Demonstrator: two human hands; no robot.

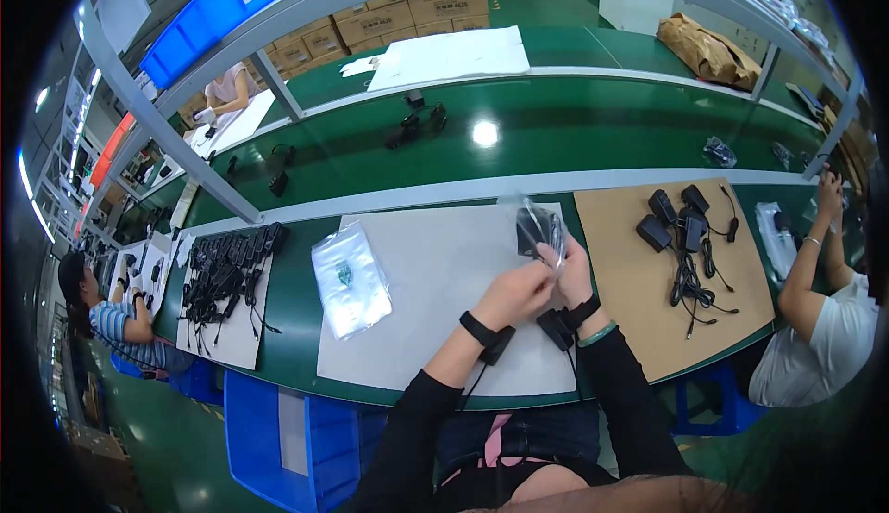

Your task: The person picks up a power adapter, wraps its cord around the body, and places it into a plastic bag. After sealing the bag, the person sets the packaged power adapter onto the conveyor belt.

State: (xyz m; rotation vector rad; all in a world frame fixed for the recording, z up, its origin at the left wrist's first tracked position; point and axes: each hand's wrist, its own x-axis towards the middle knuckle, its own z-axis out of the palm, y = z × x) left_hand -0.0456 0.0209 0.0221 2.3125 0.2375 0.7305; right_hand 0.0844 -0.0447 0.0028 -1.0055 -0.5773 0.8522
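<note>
Over the far right part of a white sheet, my right hand is closed round a clear plastic bag with a black power adapter inside. My left hand pinches at the near end of the same bag, its fingertips against the right hand; exactly what lies between them is partly hidden. Beneath my wrists, two more black adapters with cables lie on the sheet, partly covered by my wrists. A stack of flat clear bags rests at the sheet's left edge.
Several black adapters with coiled cables lie on a brown board at right. A dense pile of adapters sits left. Beyond a metal rail runs a green conveyor. People work on both sides. A blue bin stands below the table edge.
</note>
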